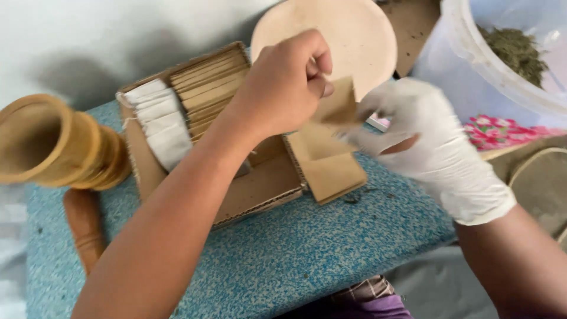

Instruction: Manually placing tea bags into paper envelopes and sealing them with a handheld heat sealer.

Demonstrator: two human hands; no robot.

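Head view: nearest lies the speckled blue table top (307, 260); on it sits the open brown cardboard box (260, 189), the landmark. Above its right edge the bare left hand (283, 82) pinches a small brown paper envelope (338, 106), perhaps to keep it open; the white-gloved right hand (431, 142) pinches its other side. Behind the box, a round tan plate (354, 35)

The bare left hand (286, 82) is pinching a small flat brown paper envelope (338, 105) between thumb and forefinger, and the white-gloved right hand (434, 147) is meeting it from the other side, fingers touching the paper. Below them an open brown cardboard box (260, 189) is sitting on the blue speckled counter (307, 254), holding a row of brown envelopes (209, 88) and white tea bags (159, 121). A turned wooden funnel (53, 145) is lying at the counter's left.
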